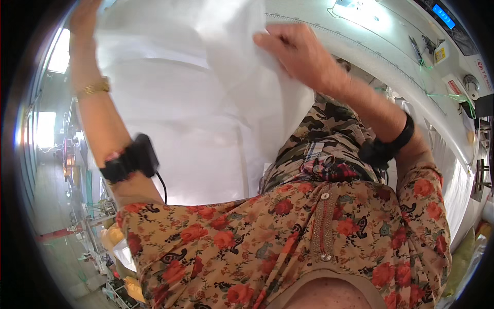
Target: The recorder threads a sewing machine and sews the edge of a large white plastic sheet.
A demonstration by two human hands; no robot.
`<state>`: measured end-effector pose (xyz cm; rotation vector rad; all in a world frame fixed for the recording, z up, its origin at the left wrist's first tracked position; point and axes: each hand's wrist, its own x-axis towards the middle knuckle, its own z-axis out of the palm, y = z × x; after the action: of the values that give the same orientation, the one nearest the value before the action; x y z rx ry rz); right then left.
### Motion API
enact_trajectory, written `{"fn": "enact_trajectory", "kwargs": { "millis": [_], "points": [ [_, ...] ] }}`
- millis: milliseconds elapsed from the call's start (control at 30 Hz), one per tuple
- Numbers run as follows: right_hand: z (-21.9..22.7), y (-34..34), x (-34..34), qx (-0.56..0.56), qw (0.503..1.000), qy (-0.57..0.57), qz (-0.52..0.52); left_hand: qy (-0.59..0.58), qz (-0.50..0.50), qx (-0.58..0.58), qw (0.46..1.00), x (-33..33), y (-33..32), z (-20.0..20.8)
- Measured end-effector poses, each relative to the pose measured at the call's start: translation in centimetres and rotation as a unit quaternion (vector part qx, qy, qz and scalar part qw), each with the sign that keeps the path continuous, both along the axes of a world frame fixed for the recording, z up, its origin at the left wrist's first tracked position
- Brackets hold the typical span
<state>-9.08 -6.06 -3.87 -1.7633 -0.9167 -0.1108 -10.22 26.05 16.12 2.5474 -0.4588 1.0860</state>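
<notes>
Right hand (pixel 299 52) at white sheet (pixel 177 121) edge

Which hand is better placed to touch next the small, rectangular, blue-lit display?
Probably the right hand: it is by the right edge of the translucent white sheet, nearer the blue-lit display. The left hand is by the sheet's left side.

The left arm (pixel 100 116) stretches far left, left hand (pixel 84 18) blurred; the right arm (pixel 371 102) angles inward, right hand (pixel 300 54) loosely curled.
</notes>
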Motion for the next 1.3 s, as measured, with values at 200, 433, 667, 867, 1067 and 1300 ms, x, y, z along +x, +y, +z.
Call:
{"fn": "enact_trajectory", "kwargs": {
  "millis": [200, 433, 667, 867, 1067, 1300],
  "points": [
    [6.7, 0.7, 3.9, -0.013, 0.990, -0.134, 0.034, 0.268, -0.242, -0.102, 0.927, 0.3, -13.8, -10.8],
    [3.1, -2.0, 3.1, 0.016, 0.993, 0.072, 0.094, 0.350, -0.058, 0.008, 0.935, 0.4, -11.3, -9.5],
    [-6.9, -8.9, 3.4, -0.030, 0.983, 0.164, 0.084, 0.294, -0.088, -0.038, 0.951, 0.4, -7.1, -9.0],
    [-9.7, -12.2, 0.2, 0.031, 0.946, 0.312, 0.085, 0.332, -0.016, -0.043, 0.942, 2.0, -5.0, -9.1],
    [-10.9, -12.3, -1.0, -0.117, 0.981, 0.138, -0.066, -0.029, 0.172, 0.431, 0.885, 2.6, -9.6, -15.2],
    [-7.6, -11.6, -3.6, -0.235, 0.960, -0.082, -0.130, 0.179, -0.311, 0.194, 0.913, -2.8, -24.3, -20.3]
  ]
}}
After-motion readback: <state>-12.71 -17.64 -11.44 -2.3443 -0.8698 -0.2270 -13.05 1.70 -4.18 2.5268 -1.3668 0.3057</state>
